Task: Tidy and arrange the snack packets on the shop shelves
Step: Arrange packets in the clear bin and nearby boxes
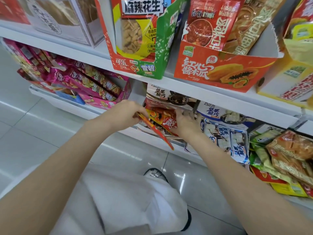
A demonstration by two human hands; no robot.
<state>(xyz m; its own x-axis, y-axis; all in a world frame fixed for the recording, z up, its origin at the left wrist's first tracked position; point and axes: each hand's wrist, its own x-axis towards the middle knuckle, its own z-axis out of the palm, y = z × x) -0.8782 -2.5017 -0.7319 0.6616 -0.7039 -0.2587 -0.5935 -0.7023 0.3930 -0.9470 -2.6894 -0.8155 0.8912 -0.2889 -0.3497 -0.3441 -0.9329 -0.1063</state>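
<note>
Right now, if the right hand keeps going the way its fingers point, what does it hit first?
Probably the red and orange snack packets that the right hand already touches; behind them, the white nut-crisp display box, though depth is unclear.

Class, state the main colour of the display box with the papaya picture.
Orange, seen in the head view: papaya display box.

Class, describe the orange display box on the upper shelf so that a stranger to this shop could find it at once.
Start at the white upper shelf running across the top of the picture. Right of the red-and-green box holding a peanut packet stands the orange display box. It alone shows sliced papaya on its front, beside large white characters, and its back edge is torn.
</note>
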